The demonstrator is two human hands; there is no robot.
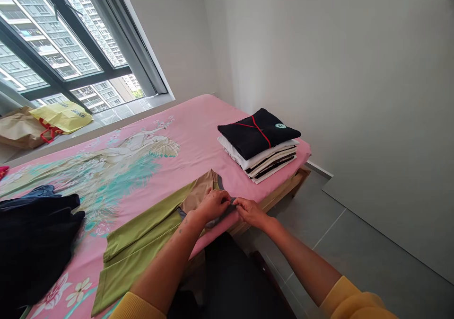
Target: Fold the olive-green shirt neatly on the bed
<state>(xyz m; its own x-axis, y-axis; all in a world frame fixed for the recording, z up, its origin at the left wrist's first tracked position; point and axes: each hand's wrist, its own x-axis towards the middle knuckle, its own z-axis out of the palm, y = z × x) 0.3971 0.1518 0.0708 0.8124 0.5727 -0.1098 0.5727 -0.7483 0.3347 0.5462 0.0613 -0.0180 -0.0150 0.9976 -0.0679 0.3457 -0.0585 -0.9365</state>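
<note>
An olive-green garment point(149, 224) with a tan section and a grey edge lies stretched out near the front of the bed. Whether it is trousers or a top I cannot tell. Over its tan end, my left hand point(214, 206) pinches the grey edge with thumb and fingers. Close beside it, at the bed's rim, my right hand point(251, 212) pinches the same grey edge. The edge runs taut between both hands, while part of the cloth is covered by my left forearm.
Beyond my hands stands a stack of folded clothes point(262, 163), topped by a black shirt point(255, 132) with red trim. Dark clothes point(39, 238) are heaped at left on the pink bedsheet point(198, 129). Paper bags point(24, 127) sit by the window; a wall rises at right.
</note>
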